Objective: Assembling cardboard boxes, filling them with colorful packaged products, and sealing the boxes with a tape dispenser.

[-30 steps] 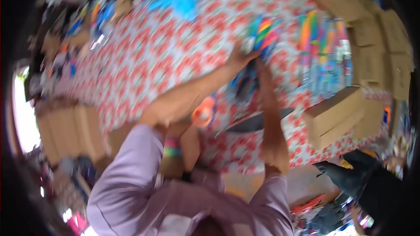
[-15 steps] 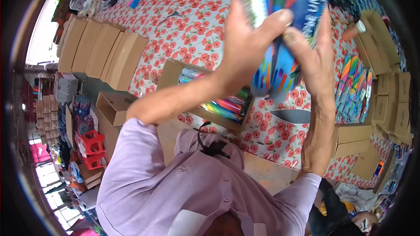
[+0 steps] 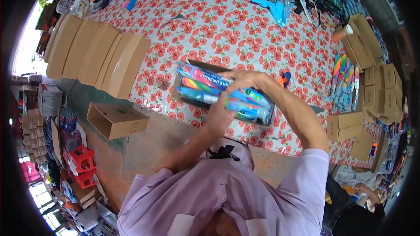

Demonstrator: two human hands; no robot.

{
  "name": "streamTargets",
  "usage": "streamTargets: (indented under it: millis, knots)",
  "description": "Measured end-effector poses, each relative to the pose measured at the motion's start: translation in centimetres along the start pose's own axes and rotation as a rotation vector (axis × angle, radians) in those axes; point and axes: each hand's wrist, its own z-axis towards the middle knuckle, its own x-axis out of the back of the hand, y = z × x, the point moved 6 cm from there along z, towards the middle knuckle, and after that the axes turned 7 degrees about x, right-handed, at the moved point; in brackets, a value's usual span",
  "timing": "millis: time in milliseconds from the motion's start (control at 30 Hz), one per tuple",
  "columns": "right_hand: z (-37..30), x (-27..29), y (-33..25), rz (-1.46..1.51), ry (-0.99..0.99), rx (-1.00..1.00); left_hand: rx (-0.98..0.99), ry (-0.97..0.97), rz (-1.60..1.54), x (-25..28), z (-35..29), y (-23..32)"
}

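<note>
A cardboard carton (image 3: 176,88) sits at the near edge of the flowered tabletop, filled with folded umbrellas (image 3: 197,84) in bright multicoloured sleeves. Both of my hands are at it. My right hand (image 3: 248,80) reaches over from the right, its fingers bent around the upper umbrellas near the middle. From the near side my left hand (image 3: 218,116) grips the umbrellas, its thumb and fingers partly hidden against them. The umbrellas on the right side of the carton are smeared by motion. How many each hand holds cannot be made out.
Flattened cartons (image 3: 124,65) stand in a row at the left, with an open carton (image 3: 116,124) below them. More colourful umbrellas (image 3: 345,81) lie at the right beside stacked boxes (image 3: 376,89). Blue cloth (image 3: 275,11) lies at the far edge. Another person (image 3: 350,209) is at lower right.
My hands have come down from the upper right with the bundle of umbrellas, which now lies in the carton. The carton appears fuller.
</note>
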Motion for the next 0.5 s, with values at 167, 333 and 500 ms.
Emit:
streamTargets:
  millis: [167, 333, 500]
  knots:
    - [1.2, -1.2, 3.7, -0.771, 0.371, -0.088, -0.184, -0.116, 0.732, 4.4, 4.0, -7.3]
    - [-0.6, -1.9, 5.1, -0.591, 0.605, 0.105, -0.226, -0.417, 0.128, 5.6, 7.4, -3.3]
    - [0.5, -2.4, 5.6, -0.887, 0.674, 0.117, -0.62, -0.585, 0.979, -1.4, 10.5, -6.7]
